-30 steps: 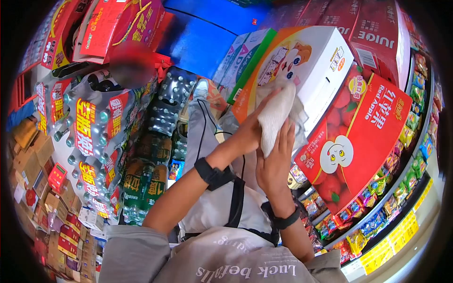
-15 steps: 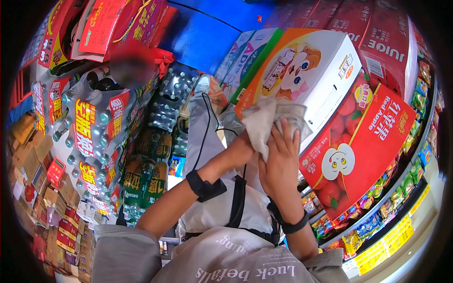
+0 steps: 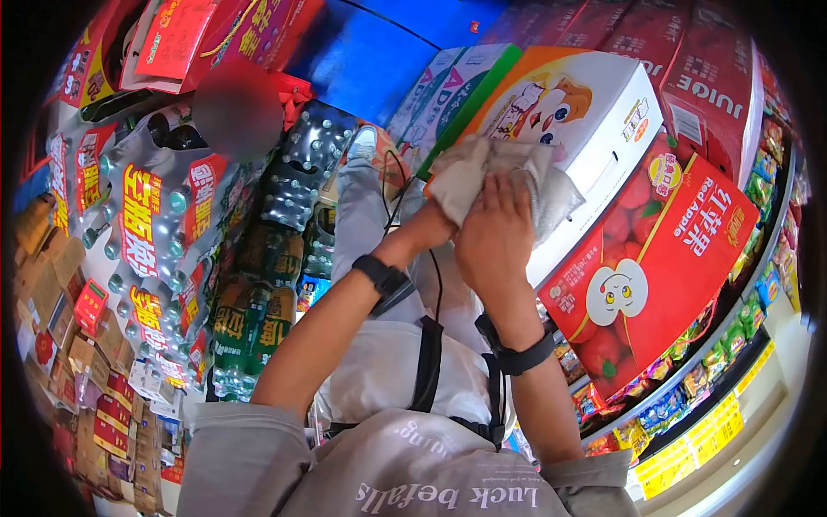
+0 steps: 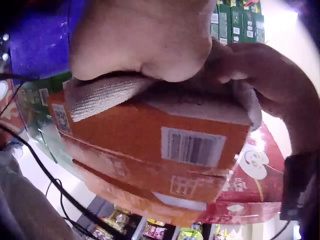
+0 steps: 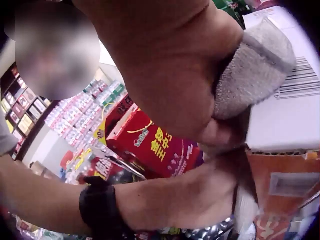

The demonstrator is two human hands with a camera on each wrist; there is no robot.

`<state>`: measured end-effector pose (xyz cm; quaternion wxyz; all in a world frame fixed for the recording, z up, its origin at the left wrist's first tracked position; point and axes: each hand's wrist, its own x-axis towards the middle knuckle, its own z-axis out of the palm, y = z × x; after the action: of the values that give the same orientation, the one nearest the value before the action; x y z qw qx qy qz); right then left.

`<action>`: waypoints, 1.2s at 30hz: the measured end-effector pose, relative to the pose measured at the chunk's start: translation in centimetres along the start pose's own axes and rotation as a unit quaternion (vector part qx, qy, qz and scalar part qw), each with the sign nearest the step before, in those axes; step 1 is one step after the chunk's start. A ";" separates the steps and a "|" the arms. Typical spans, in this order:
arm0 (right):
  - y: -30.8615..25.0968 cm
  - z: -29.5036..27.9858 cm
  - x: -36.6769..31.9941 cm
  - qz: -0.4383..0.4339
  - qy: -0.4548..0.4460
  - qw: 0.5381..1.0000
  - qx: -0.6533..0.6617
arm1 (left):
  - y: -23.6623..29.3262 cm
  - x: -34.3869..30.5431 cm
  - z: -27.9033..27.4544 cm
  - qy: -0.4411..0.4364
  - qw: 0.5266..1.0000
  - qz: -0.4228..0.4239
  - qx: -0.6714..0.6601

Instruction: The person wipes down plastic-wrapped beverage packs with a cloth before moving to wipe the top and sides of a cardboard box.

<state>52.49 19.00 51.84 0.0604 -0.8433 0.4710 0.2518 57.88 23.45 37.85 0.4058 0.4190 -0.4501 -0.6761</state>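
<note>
A beige ribbed knit cloth [image 3: 465, 172] lies bunched over the near end of an orange and white carton [image 3: 594, 164]. My left hand [image 3: 429, 226] grips the left part of it, its fingers hidden by the folds. On top of the cloth rests my right hand [image 3: 495, 237], its fingers straight and close together. In the left wrist view, the ribbed cloth [image 4: 107, 97] sticks out under the left palm, above the carton's orange side [image 4: 115, 135]. From the right wrist, the cloth [image 5: 255, 70] shows beside the right palm, close to the carton's white face [image 5: 285, 120].
A red apple carton [image 3: 655, 276] stands to the right, above a shelf of small snack packets [image 3: 663, 418]. Juice cartons [image 3: 706, 86] are behind. Packs of wrapped bottles [image 3: 155, 224] stand at left. A black cable [image 3: 438, 284] hangs between the legs.
The cloth has come down from a raised, folded bundle to lie spread against the carton. The right hand has moved from beside the cloth onto it.
</note>
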 end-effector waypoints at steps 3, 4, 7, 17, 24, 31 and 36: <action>-0.8 -1.4 -1.8 -0.033 -0.073 0.997 -0.018 | -0.3 -4.7 0.8 0.003 0.999 -0.037 0.005; -0.9 -2.6 -2.4 -0.022 -0.073 0.997 -0.009 | 0.8 -5.4 0.8 0.007 0.999 -0.049 0.007; -0.5 -5.9 -3.5 0.008 -0.067 0.998 0.008 | 4.0 -4.9 1.7 0.027 0.997 -0.043 -0.055; -1.3 2.3 2.9 0.082 -0.005 0.996 -0.025 | 0.0 2.1 -1.0 0.053 0.996 0.008 -0.072; -4.5 -1.3 -2.6 0.081 -0.095 0.991 0.039 | 1.1 -3.2 0.4 0.031 0.996 0.011 -0.079; 1.9 -5.1 1.6 0.044 -0.022 0.996 -0.072 | 4.9 5.6 -2.9 -0.040 0.996 0.046 -0.070; 1.0 -0.8 2.7 0.005 -0.031 0.995 -0.089 | 3.7 4.2 -4.5 0.035 0.994 0.090 -0.043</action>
<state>53.14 16.16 51.39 -0.0020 -0.8345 0.4490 0.3193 61.32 17.35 39.45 0.4984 0.3825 -0.4415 -0.6406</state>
